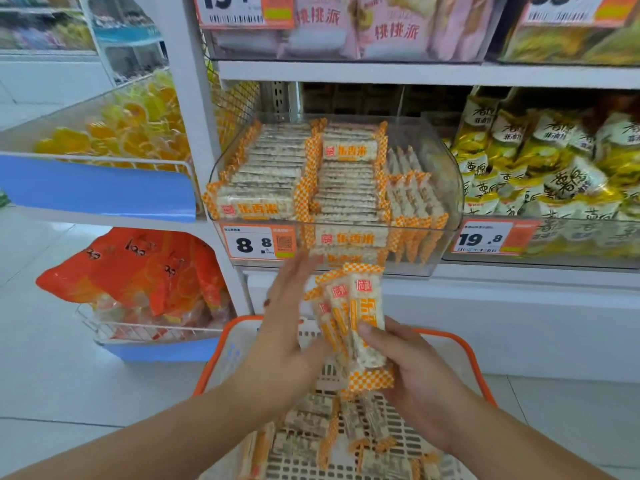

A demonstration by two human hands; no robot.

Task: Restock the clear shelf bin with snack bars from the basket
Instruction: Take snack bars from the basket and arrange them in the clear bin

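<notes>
My right hand (412, 372) grips a bunch of several white rice snack bars (360, 320) with orange checkered ends, held upright above the basket. My left hand (287, 327) lies flat, fingers straight, against the left side of that bunch. The orange-rimmed white basket (474, 358) below holds several more loose bars (311, 431). Straight ahead stands the clear shelf bin (446, 188), filled on its left and middle with neat rows of the same bars (277, 168); a few stand on edge at its right side, with a gap behind them.
A price tag reading 8.8 (258, 242) hangs on the bin front. A bin of yellow-wrapped snacks (554, 168) sits to the right, pink packs (363, 29) on the shelf above. To the left are a bin of yellow candies (114, 129) and orange bags (138, 271).
</notes>
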